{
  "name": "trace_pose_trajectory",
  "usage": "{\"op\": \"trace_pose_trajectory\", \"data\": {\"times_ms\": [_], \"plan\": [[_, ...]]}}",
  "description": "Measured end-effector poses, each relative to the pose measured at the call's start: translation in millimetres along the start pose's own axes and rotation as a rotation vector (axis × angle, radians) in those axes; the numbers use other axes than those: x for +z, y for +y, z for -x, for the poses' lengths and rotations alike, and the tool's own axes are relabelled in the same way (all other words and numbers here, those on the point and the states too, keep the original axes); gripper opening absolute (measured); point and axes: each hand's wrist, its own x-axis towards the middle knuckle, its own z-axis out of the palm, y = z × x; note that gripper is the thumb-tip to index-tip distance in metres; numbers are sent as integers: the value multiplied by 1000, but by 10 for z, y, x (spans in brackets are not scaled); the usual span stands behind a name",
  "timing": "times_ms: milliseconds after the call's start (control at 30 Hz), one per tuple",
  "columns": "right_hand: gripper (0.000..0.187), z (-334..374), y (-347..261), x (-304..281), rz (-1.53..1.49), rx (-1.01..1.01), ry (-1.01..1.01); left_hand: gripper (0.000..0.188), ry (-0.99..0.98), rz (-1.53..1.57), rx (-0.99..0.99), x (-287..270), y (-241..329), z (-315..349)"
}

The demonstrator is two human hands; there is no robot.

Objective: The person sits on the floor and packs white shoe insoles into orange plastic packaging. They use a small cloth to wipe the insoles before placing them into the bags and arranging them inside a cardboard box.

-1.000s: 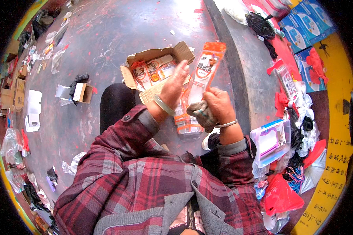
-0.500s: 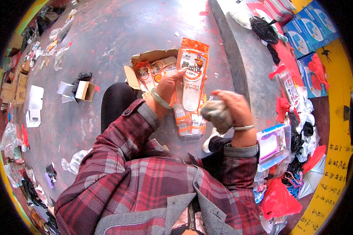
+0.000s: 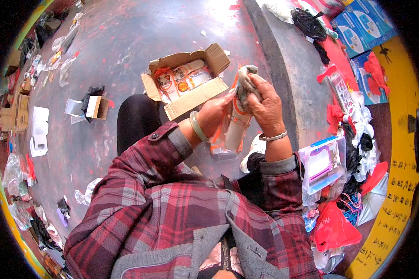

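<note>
My left hand [image 3: 210,117] is closed on the edge of a flat orange-and-white packet of insoles [image 3: 237,129], which tilts in front of me. In my right hand [image 3: 268,103] is a bunched greyish rag [image 3: 243,89], pressed against the upper part of the packet and hiding some of its front. Just beyond my left hand stands an open cardboard box [image 3: 195,98] with its flaps spread. Similar orange-and-white packets [image 3: 181,83] lie inside it. Beneath the held packet, a clear plastic-wrapped item [image 3: 222,152] shows only in part.
To the right lies a clear plastic case [image 3: 322,165] with a purple edge, beside red and black bags [image 3: 335,228]. A small open carton [image 3: 97,108] and a white box [image 3: 40,131] rest on the floor to the left. A dark raised strip [image 3: 279,69] crosses the floor.
My right hand has brought the rag up and left onto the packet. The packet has tilted and dropped lower, uncovering more of the cardboard box.
</note>
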Motion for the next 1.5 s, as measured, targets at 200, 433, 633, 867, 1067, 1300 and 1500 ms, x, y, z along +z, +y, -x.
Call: {"op": "trace_pose_trajectory", "data": {"times_ms": [200,433,633,867,1067,1300,1500], "plan": [[41,148,-163,251,21,-178,-215,47,203,154,152,-165,231,-27],[38,341,-259,350,-175,99,-644,44,151,225,255,-683,361,23],[35,404,-322,326,-174,130,-675,27,645,97,449,-1315,777,55],[35,350,-316,397,-127,136,-698,31,1003,-440,675,-2979,937,234],[32,308,-300,439,-67,93,-708,26,1263,-595,490,-2980,766,108],[31,234,-326,471,-105,92,-712,30,1595,-836,122,-3429,606,37],[32,227,-348,487,-102,85,-730,37,1750,-1104,-73,-3510,620,71]]}}
